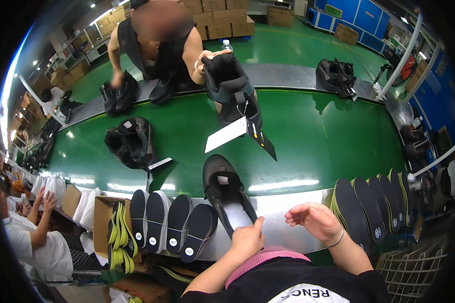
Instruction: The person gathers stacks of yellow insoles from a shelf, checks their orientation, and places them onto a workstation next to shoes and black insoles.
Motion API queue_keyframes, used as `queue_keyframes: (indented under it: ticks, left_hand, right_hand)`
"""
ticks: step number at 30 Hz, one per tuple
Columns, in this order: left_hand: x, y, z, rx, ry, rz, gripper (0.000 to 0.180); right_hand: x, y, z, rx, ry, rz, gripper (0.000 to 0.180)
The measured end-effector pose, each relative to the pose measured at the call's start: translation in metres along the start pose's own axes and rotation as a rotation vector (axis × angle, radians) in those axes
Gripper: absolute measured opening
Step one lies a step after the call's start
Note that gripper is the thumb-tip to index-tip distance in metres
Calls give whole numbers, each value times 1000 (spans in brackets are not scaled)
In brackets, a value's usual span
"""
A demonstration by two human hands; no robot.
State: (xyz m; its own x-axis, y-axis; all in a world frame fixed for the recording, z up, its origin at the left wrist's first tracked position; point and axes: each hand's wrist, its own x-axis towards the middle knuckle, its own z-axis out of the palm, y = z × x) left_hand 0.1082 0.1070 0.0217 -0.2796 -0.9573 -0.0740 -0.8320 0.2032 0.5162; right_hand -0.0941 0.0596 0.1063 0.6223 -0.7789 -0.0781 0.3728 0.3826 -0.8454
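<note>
Bright, cool light across the middle here, and a long white ceiling lamp (102, 16) glows at upper left! Down on the glossy green tabletop (308, 141), a hard white streak of glare cuts along the near side, smaller glints to the left. The bare left hand (247, 236) and bare right hand (316, 220) come through clear, while the opening of the black low-cut shoe (218, 164) sinks into shadow. Heavy blur over the face of the sleeveless, dark-clad person opposite (142, 53)! Out at the rim, black corners, blue-white flare on the left, and the white metal post (403, 55) tilting with the fisheye bend.
</note>
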Motion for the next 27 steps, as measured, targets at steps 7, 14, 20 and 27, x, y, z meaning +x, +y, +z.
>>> queue_keyframes:
  ticks: [7, 14, 20, 27]
  left_hand:
    - [1, 1, 15, 3, -149, -104, 43]
    - [9, 2, 16, -81, 10, -111, 38]
    - [10, 10, 16, -43, -17, -92, 35]
    - [6, 8, 16, -129, 73, -71, 35]
  right_hand:
    - [8, -49, 63, 57, -328, -49, 73]
    - [34, -93, 117, -92, -876, -304, 62]
    - [36, -105, 110, -394, -916, -461, 45]
    - [102, -73, 10, -1384, 204, -704, 31]
